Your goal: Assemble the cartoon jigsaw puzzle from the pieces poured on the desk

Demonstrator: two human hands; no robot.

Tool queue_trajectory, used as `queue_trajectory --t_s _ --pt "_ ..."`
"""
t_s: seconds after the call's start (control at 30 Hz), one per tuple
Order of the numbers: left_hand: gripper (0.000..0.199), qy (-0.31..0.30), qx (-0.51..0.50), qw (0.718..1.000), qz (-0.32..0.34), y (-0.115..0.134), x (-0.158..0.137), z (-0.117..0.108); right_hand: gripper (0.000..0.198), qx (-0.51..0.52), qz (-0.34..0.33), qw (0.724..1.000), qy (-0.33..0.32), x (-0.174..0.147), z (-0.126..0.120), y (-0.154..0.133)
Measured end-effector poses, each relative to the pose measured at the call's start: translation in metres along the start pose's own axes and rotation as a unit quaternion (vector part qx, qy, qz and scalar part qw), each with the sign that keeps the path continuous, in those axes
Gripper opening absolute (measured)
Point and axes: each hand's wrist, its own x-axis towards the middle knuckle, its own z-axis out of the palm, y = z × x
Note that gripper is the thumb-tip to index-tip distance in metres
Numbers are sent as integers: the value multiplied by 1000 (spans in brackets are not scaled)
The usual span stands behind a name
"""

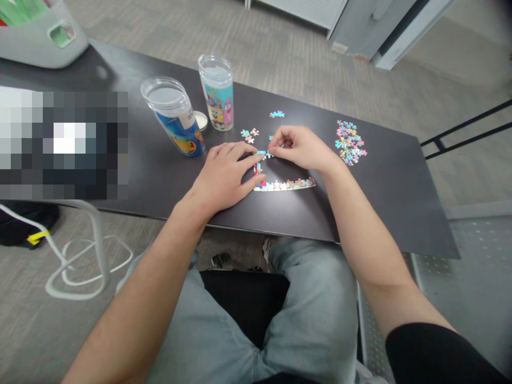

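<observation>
A partly joined jigsaw puzzle border (285, 185) lies on the dark table, with a bottom row, a left side and a short stretch of the top edge. My left hand (230, 173) rests with fingers spread, its thumb and fingertips on the border's left side. At the top edge, my right hand (296, 145) pinches a small light-blue puzzle piece (270, 153) between thumb and fingers, against the joined pieces. Several loose pieces (249, 135) lie just beyond my left fingertips. Another blue piece peeks out by my right fingers, mostly covered.
A pile of puzzle pieces (350, 142) lies to the right, and a small blue cluster (277, 114) near the far edge. Two clear-topped printed cups (218, 96) stand left, beside a round lid (201, 120). A grey bin (44, 40) sits far left; a white cable (96, 250) hangs below.
</observation>
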Motion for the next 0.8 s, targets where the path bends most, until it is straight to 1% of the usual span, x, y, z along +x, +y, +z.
queue_trajectory --t_s 0.13,0.23,0.3,0.4,0.63,0.8 --pt "54 0 -3 1000 -2 1 -1 -1 16 5 -9 1000 5 0 1 2" --pt "53 -1 -3 1000 -5 2 0 -1 20 31 -10 999 13 1 2 3" --pt "53 -2 1 1000 -8 3 1 -1 25 46 -5 999 15 1 2 3" --pt "54 -1 1 1000 -8 3 1 0 28 41 11 999 8 2 3 1" --pt "53 -2 -6 1000 -1 2 -1 -1 15 -3 8 1000 11 1 5 -5" --pt "53 5 -3 1000 -4 1 0 0 16 -13 4 1000 6 2 7 -1"
